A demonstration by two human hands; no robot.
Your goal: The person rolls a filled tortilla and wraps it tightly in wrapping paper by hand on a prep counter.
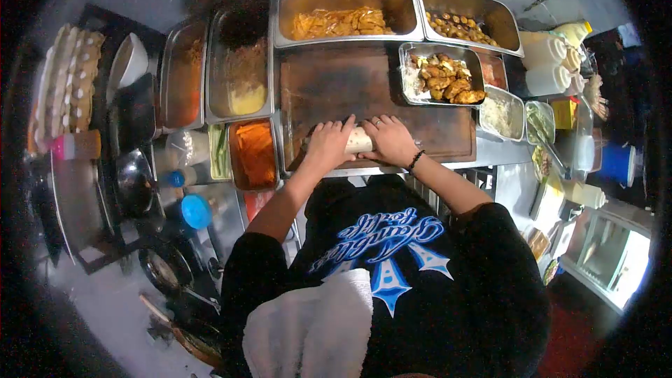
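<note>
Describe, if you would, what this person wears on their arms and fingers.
Short black sleeves, with no gloves. A dark beaded bracelet circles the right wrist, and a ring shows on that side; the left wrist is bare.

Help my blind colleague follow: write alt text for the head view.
A person's left hand and right hand grip a wrap on a board. Metal trays of food line its far and left sides, a small tray of browned pieces sits near its far right corner, and squeeze bottles stand farther right.
</note>
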